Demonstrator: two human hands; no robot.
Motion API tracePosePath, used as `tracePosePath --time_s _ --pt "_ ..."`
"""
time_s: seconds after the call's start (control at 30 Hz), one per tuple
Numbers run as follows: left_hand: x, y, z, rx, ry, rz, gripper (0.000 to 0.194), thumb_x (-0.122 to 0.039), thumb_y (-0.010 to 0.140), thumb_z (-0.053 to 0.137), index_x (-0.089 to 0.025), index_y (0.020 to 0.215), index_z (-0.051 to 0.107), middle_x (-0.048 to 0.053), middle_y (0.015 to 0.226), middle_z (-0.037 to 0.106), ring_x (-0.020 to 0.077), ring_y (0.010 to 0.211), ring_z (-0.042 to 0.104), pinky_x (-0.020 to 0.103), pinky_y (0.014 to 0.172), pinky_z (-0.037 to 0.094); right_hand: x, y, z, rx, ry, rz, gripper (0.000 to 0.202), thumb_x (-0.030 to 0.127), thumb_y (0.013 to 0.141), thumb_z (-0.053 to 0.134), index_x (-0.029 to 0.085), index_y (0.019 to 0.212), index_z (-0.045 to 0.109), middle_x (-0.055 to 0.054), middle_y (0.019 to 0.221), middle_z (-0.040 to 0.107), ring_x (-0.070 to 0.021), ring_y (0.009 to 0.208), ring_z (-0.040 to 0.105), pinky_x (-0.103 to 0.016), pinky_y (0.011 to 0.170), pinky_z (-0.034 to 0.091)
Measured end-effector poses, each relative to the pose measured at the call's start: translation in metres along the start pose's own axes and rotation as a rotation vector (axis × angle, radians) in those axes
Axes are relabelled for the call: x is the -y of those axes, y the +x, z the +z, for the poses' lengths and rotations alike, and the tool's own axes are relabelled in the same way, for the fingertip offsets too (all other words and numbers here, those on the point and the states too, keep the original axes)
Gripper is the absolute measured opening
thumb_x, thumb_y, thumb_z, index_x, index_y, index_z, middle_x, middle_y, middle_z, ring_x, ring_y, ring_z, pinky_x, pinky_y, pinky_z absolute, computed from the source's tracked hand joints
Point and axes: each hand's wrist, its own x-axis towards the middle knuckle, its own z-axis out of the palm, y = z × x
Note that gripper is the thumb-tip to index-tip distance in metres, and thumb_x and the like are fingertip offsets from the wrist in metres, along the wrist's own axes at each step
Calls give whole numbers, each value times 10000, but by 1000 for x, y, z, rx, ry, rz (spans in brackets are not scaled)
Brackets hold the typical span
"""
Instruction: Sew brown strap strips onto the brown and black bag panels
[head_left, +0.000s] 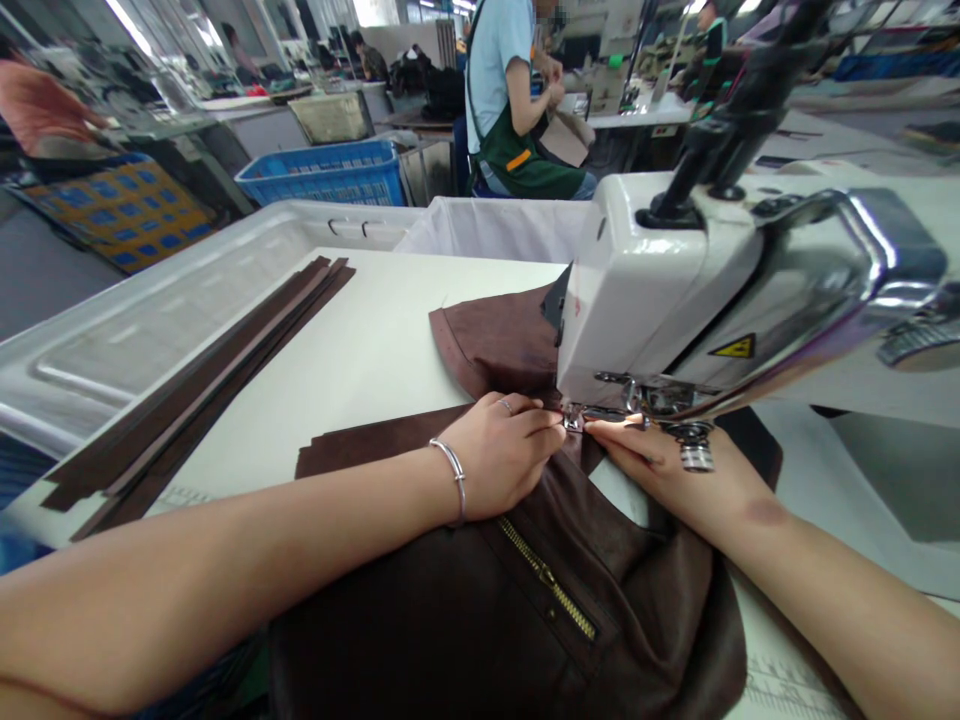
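A dark brown leather garment piece (420, 610) with a brass zipper (551, 580) lies across the front of the sewing table, under the white sewing machine (637, 290). My left hand (506, 455) rests flat on the leather, fingers stretched toward the presser foot (573, 418). On the other side of the foot, my right hand (675, 465) lies on the material with its fingers extended, partly hidden behind the machine's lower parts. Both hands press the leather close beside the needle area. A reddish-brown leather section (495, 340) spreads out behind the foot.
Long brown leather strips (217, 370) lie at the table's left. Beyond them are a translucent plastic tray (150, 300) and a white-lined bin (495, 228). A blue crate (322, 172) stands farther back, near a seated co-worker (517, 110) in a green apron.
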Motion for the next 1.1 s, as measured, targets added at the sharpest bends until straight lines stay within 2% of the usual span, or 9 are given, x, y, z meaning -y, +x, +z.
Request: tracePosePath --time_s 0.2,0.4,0.57,0.7,0.83,0.9,1.0,1.1 --pt "1 1 0 -11 -3 8 345 -261 959 358 -167 1236 541 63 1287 570 246 1184 482 417 960 417 -4 -1 3 36 42 15 366 195 940 350 249 1010 705 -74 890 689 -248 889 649 -386 710 525" --pt "4 2 1 -24 -17 12 347 -271 956 360 -175 1233 545 55 1280 573 247 1181 482 419 959 417 -4 1 6 0 68 64 381 212 950 334 214 956 714 -76 820 674 -224 816 649 -379 731 522" --pt "6 2 1 -19 -25 19 349 -271 951 359 -170 1228 546 65 1246 588 247 1158 496 421 954 420 -6 2 0 58 85 2 363 183 933 356 219 1035 702 -87 905 695 -242 864 652 -372 697 522" --pt "6 2 0 -12 -37 17 346 -265 948 357 -162 1218 548 61 1237 592 247 1170 489 421 965 419 1 3 0 31 18 -7 333 180 926 393 226 994 716 -69 930 709 -248 832 663 -372 686 517" --pt "4 2 4 -42 -52 26 341 -265 939 386 -171 1221 552 56 1266 579 243 1183 485 414 982 415 2 10 0 -26 4 33 252 203 910 476 222 988 715 -58 966 710 -247 870 661 -383 772 523" --pt "6 3 3 -54 -66 33 331 -261 934 400 -166 1205 566 66 1247 593 238 1178 496 410 991 414 2 13 -9 -11 27 38 233 220 910 496 225 1008 708 -56 996 705 -230 908 654 -373 825 521" --pt "17 4 -6 -27 -135 81 317 -266 940 414 -154 1185 582 80 1214 611 202 1134 537 358 989 429 22 6 -36 21 54 7 229 225 915 501 220 1052 685 -45 1057 687 -198 965 631 -340 896 503" --pt "37 -4 -21 -28 -96 47 325 -273 964 388 -150 1199 575 87 1228 596 174 1120 541 329 1003 413 77 -22 -62 5 170 51 258 230 946 445 209 1109 643 -40 1163 641 -177 1072 576 -337 984 452"
